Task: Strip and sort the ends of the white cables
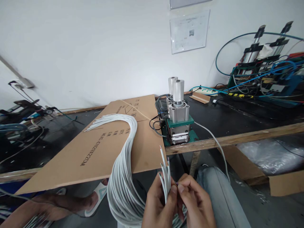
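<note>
A thick bundle of white cables point(127, 152) curves from the cardboard sheet down over the table edge toward my lap. My left hand point(161, 202) is closed around several cable ends, which stick up above the fingers with small coloured wire tips showing. Close beside it, my right hand point(193, 199) pinches at the tip of one cable, where a small dark wire end shows between thumb and forefinger. The two hands nearly touch. Just beyond them at the table edge stands a small pneumatic machine point(178, 110) with two knurled metal cylinders on a green base.
Under the bundle lies a printed cardboard sheet point(147, 152) overhanging the black table point(228, 117). Pneumatic machines point(258, 63) with blue hoses stand at right, near a power strip point(205, 91). Another person's leg point(64, 202) shows lower left. An open carton point(247, 167) sits on the floor.
</note>
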A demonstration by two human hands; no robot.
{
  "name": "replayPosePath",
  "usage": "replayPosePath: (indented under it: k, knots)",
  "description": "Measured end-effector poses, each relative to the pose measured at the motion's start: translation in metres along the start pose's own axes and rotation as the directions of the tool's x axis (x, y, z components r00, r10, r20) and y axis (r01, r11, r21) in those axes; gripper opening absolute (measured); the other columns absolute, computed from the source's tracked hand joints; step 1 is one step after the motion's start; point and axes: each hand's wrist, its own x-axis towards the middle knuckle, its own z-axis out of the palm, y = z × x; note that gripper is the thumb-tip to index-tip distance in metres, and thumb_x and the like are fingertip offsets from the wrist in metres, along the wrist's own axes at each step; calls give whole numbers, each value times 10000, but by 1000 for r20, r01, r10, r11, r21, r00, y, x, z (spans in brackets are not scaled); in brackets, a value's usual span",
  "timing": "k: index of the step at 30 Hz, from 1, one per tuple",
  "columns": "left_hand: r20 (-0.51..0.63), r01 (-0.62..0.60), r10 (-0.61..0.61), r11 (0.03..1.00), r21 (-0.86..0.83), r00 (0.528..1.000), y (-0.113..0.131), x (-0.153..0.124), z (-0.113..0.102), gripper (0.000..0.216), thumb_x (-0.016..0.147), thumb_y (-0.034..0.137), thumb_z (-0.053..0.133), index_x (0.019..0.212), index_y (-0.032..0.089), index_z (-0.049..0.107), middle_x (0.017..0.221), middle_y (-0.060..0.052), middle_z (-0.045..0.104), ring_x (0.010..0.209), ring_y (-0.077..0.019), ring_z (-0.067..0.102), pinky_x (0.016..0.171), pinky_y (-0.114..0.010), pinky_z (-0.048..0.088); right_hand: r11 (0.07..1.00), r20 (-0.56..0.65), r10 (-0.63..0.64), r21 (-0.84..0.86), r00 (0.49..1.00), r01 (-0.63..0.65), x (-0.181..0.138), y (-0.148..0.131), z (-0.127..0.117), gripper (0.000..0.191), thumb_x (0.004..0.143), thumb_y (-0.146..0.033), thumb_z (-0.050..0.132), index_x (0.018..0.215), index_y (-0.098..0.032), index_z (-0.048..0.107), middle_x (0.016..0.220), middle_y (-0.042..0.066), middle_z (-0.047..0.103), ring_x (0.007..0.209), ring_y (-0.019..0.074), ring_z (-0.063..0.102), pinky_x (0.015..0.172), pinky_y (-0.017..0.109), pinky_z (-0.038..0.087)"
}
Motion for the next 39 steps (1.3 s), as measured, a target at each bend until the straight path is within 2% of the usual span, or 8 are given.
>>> replayPosePath:
  k: [3,7,12,18,22,27,33,39]
  knots:
    - [-4,6,-6,1000,-4,1000,5,0,2,569,680,675,812,894,198,586,517,122,439,416,-31,355,420,-148,333,998,-5,-35,-52,999,35,-2,-4,3,428,856,-553,733,661,-194,606,631,-61,478,448,49,385,412,152,306]
    - [-25,-19,20,998,63,999,10,0,5,585,675,712,784,773,188,543,518,120,427,419,-21,318,422,-147,303,995,1,-59,-85,998,59,-4,-5,5,397,880,-519,713,664,-202,609,658,-58,462,465,61,379,407,165,294]
    - [-24,-56,62,977,206,998,8,1,4,565,746,715,722,752,193,506,570,97,445,465,-37,317,462,-166,307,975,-8,-167,-147,986,164,-4,2,2,357,926,-453,670,672,-207,619,665,-44,483,532,92,407,470,188,332]
    - [-57,-182,214,920,348,975,-9,5,-5,459,862,620,642,758,181,557,625,55,461,585,-99,387,568,-210,341,939,-65,-290,-210,955,271,-2,17,1,319,948,-411,645,691,-222,633,660,-33,525,585,125,468,539,210,384]
    - [-87,-181,215,939,293,973,-20,8,-6,499,832,682,645,754,194,575,647,45,462,605,-116,390,586,-222,362,911,-105,-338,-287,935,297,-1,21,4,300,958,-404,633,725,-218,668,661,-17,559,583,137,494,538,232,387]
    - [-130,-130,161,968,215,978,-26,8,-4,525,783,714,689,759,199,587,666,33,473,646,-127,410,566,-201,357,911,-120,-330,-302,936,282,-1,22,4,287,961,-413,633,755,-220,687,669,-7,584,583,141,527,547,242,403]
    - [-105,-111,126,984,136,986,-18,9,-1,504,765,671,744,781,182,623,686,36,503,657,-115,421,614,-200,402,929,-151,-279,-292,948,227,3,25,-1,341,934,-475,651,715,-214,658,640,-18,522,525,121,414,420,224,289]
    - [-61,-90,98,988,127,993,-16,11,-1,475,798,642,733,770,185,605,655,55,469,603,-93,398,583,-188,394,933,-171,-278,-283,945,223,3,22,1,352,923,-489,659,699,-218,652,647,-27,526,504,112,428,430,220,332]
